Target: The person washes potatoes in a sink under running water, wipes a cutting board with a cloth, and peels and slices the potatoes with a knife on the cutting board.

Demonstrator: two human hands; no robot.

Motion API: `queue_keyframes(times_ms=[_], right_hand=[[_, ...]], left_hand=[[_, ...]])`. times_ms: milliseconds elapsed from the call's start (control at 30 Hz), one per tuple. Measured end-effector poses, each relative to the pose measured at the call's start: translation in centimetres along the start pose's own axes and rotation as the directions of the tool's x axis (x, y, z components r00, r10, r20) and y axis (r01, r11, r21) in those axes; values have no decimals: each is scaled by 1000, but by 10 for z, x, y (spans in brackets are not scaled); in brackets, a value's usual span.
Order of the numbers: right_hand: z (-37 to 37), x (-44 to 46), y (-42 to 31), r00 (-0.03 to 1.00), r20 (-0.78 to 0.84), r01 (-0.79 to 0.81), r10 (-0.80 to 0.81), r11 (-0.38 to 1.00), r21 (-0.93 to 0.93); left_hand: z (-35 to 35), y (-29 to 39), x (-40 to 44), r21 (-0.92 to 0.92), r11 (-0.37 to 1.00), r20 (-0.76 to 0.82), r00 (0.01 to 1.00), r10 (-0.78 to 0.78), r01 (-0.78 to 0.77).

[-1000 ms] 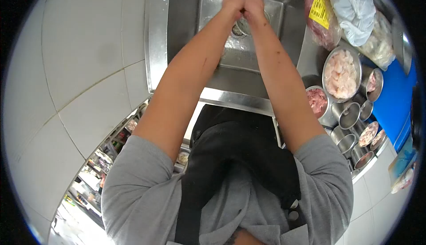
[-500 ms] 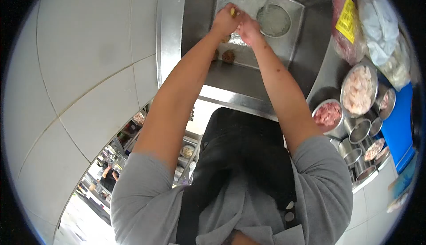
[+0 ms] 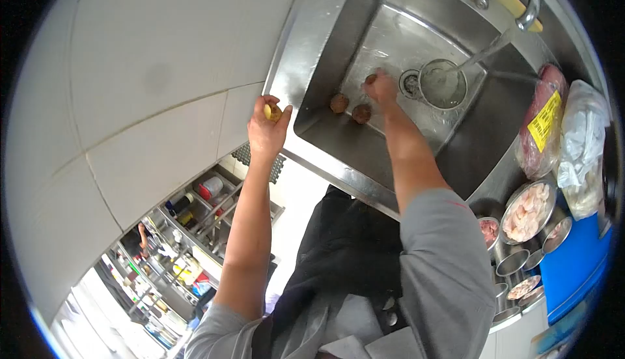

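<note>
Pale wall tiles [image 3: 156, 33] run down my left side, beside the steel sink [image 3: 355, 143] where water from the tap [image 3: 534, 11] falls into a round bowl [image 3: 443, 108]. My hands are apart. At the sink's near left corner, outside the basin, my left hand [image 3: 265, 136] curls its fingers round a yellow piece [image 3: 272, 113], thumb standing off; I can't tell whether the hand touches the rim. That loose hold, if wet, could let the piece slip to the floor. Inside the basin, my right hand [image 3: 385, 90] closes on a small brown piece [image 3: 371, 79], blurred. Two brown round pieces [image 3: 338, 103] [image 3: 361, 113] lie near the front wall; a knock could roll them toward the drain [image 3: 409, 83]. With the stream running, the bowl could overflow.
</note>
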State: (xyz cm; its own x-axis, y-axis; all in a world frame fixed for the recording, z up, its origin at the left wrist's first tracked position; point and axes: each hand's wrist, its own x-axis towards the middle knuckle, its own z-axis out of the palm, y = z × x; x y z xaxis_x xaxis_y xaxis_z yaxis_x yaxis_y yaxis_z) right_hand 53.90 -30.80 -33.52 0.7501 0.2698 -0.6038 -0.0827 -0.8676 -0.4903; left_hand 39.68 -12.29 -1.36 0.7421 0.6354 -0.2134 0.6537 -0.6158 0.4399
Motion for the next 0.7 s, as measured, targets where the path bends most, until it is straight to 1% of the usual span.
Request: queue_keyframes(times_ms=[33,67,100,133,167,200,233,267,300,367,400,433,467,500,567,600,633,700], right_hand=[[-21,-8,-2,999,-44,-24,26,999,34],[-42,-17,-4,995,-87,-45,51,996,71],[-59,-24,1,995,-45,-62,94,877,477],[-79,-33,1,993,13,-80,115,600,796],[-99,-41,3,993,-4,-70,119,610,790],[-130,-54,2,983,-1,-73,186,389,919],[-151,-65,11,968,14,-52,252,142,989],[-164,-57,32,960,80,-86,267,12,996],[-170,-50,47,957,56,-63,285,16,998],[-177,-37,71,953,103,-40,286,-219,975],[-180,-33,75,952,87,-22,295,-218,976],[-183,-31,74,972,119,-49,205,-318,947],[-185,-30,74,984,139,-83,108,-409,909],[-192,-36,70,985,128,-71,113,-412,908],[-203,-50,57,995,97,-91,1,-326,941],[-203,-55,53,999,32,-39,-32,-231,972],[-204,-58,49,999,27,-33,-28,-236,971],[-207,-62,48,999,-2,4,-54,35,999]], left_hand=[[3,-19,-1,41,999,-18,999,-28,28],[5,-31,-4,27,999,-36,999,-30,31],[9,-40,-9,62,997,-79,996,-40,45],[17,-49,-13,94,994,-118,992,-47,58],[25,-59,-16,75,996,-116,992,-42,51],[33,-71,-17,128,991,-134,991,-26,43],[39,-77,-17,180,983,-144,990,-7,33],[43,-82,-17,217,976,-192,980,54,-11],[44,-95,-14,180,975,-200,966,166,-130],[43,-97,-13,-12,994,-203,974,104,-108],[42,-96,-12,-23,994,-221,971,96,-104],[40,-95,-12,-31,995,-238,967,88,-98],[40,-94,-13,65,986,-281,945,168,-156],[40,-89,-15,61,984,-279,943,179,-168],[40,-80,-19,137,969,-411,878,245,-206],[38,-77,-21,125,976,-372,903,215,-181],[37,-75,-23,126,974,-370,902,223,-189],[37,-69,-27,273,954,-351,910,220,-126]])
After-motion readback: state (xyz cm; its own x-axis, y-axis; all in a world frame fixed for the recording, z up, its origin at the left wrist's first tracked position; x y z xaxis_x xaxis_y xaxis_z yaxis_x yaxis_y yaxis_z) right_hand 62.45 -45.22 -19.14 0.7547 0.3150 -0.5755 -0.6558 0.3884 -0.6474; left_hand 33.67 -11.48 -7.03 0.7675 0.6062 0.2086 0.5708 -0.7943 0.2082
